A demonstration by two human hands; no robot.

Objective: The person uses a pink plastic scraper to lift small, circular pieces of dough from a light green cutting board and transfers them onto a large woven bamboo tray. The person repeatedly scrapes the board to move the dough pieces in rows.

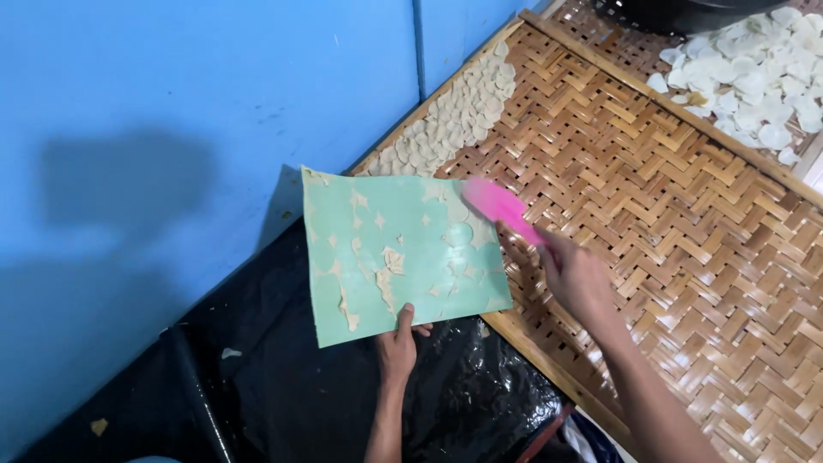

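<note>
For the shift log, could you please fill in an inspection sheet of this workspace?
Surface: woven bamboo tray, mostly bare, edged by wooden slats.
Job's things: green sheet with stuck pale dough scraps; pink scraper, blurred.
Clutter: row of pale round discs along the tray edge; white discs on a second tray; black plastic sheeting below.
Grippers: left hand grips the sheet's lower edge; right hand holds the scraper.
Cables: nothing seen.
Surroundings: blue wall.

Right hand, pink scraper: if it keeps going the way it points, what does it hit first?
The right hand points the pink scraper up-left onto the green sheet; it would likely meet the dough scraps stuck there first. Depth is unclear.
</note>
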